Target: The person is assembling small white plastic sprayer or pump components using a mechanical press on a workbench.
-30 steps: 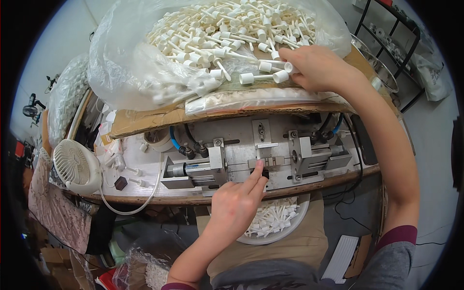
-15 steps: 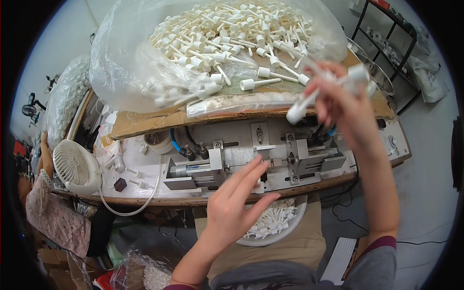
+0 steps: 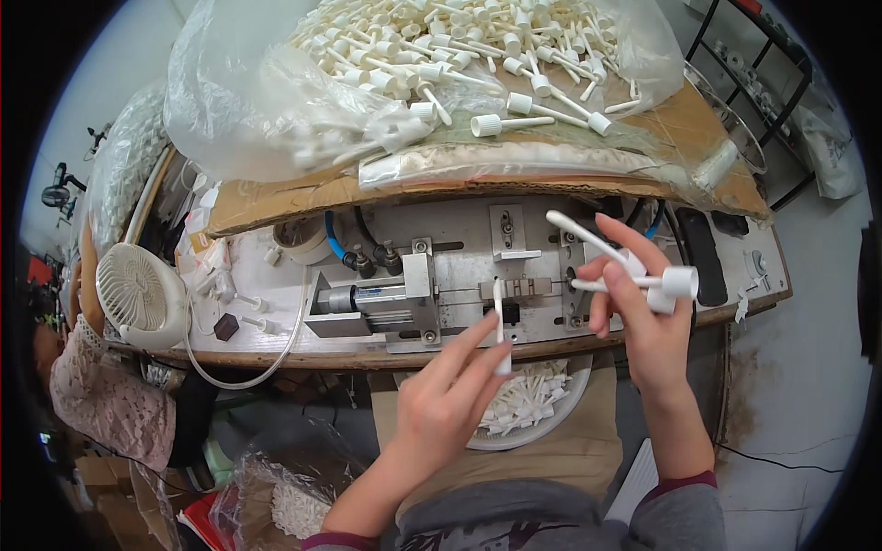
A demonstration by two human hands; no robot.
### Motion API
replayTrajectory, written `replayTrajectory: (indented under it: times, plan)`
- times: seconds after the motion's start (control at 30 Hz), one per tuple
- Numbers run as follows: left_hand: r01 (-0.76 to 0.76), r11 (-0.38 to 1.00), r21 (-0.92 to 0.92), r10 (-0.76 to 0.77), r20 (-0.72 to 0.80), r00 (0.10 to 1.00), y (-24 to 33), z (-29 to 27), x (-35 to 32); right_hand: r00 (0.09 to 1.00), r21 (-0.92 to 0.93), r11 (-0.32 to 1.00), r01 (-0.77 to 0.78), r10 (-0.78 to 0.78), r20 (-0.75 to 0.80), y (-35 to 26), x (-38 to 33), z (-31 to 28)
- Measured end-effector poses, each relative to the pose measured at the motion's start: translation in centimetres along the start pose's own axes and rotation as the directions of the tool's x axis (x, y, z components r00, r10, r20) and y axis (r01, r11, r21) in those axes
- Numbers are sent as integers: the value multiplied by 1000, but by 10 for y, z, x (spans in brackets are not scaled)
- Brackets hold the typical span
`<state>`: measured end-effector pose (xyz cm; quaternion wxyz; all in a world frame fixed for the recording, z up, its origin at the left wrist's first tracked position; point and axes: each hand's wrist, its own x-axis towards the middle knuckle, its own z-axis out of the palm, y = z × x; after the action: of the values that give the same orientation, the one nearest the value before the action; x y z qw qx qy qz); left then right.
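Note:
My left hand (image 3: 443, 399) pinches one white capped stick (image 3: 500, 317) between thumb and fingers, its thin end up, at the front of a metal clamping fixture (image 3: 528, 286). Several more white capped sticks (image 3: 680, 283) are gripped in my right hand (image 3: 650, 335), which is raised in front of the fixture's right side. Their ribbed caps point right and their stems point left. To the left on the bench sits a pneumatic cylinder (image 3: 381, 301) in a metal bracket. Below the bench edge, a white bowl (image 3: 581, 390) on my lap holds many small white pieces.
A heap of white capped sticks (image 3: 441, 55) lies in a clear plastic bag (image 3: 230, 101) on cardboard (image 3: 266, 213) behind the fixture. A small fan (image 3: 140, 296) stands at left, near another person's lace sleeve (image 3: 119, 386). A black phone-like object (image 3: 700, 255) lies at right.
My right hand has come down and nearer from the heap, carrying the capped sticks. My left hand, open before, now pinches one stick.

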<state>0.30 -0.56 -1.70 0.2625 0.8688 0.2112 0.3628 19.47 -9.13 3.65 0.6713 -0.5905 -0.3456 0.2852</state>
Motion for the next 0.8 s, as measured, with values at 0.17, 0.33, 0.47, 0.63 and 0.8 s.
replayTrajectory:
  times: [0.17,0.33,0.47,0.63,0.8]
  plan:
    - [-204,926,317,175,116,978,-11,13,12,981,-306,937,170,-190,-37,7,-14,-3]
    - [-254,882,397,185,205,961,-10,10,22,914,-602,711,363,-398,81,12,-21,-7]
    - [-200,913,355,134,201,970,-6,8,24,843,-507,716,481,-537,42,36,-33,-4]
    - [-12,996,83,10,29,1000,18,0,21,737,-645,472,601,-640,219,41,-36,-8]
    - [44,940,-338,-4,118,993,26,-3,15,731,-502,536,679,-554,398,30,-51,2]
